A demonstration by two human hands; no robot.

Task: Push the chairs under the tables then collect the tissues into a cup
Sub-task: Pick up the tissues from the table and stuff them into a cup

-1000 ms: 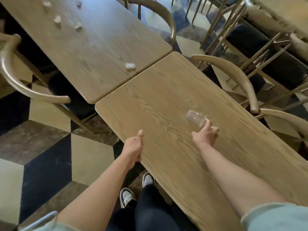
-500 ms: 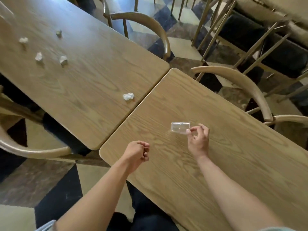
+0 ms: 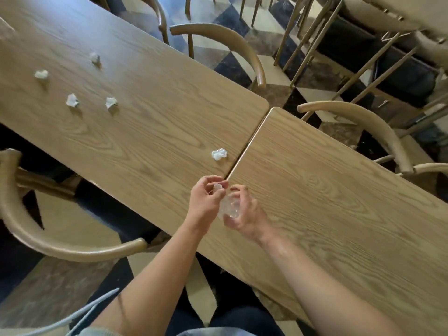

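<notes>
A clear plastic cup [image 3: 228, 206] is held between both hands above the seam of two wooden tables. My right hand [image 3: 244, 213] grips it from the right and below. My left hand [image 3: 206, 198] has its fingers curled on the cup's rim at the left. A crumpled white tissue [image 3: 219, 154] lies on the left table [image 3: 150, 122] just beyond my hands. Several more tissues lie further left: one [image 3: 111, 102], another [image 3: 72, 100], a third [image 3: 41, 74].
The right table [image 3: 339, 209] adjoins the left one. Curved wooden chairs stand around: one at near left [image 3: 36, 236], one behind the left table [image 3: 232, 42], one at far right [image 3: 378, 132]. More chairs [image 3: 378, 57] crowd the back right. Checkered floor below.
My right hand lifted the cup off the right table and brought it toward me. My left hand rose from the table edge and took hold of the cup. The view shifted left.
</notes>
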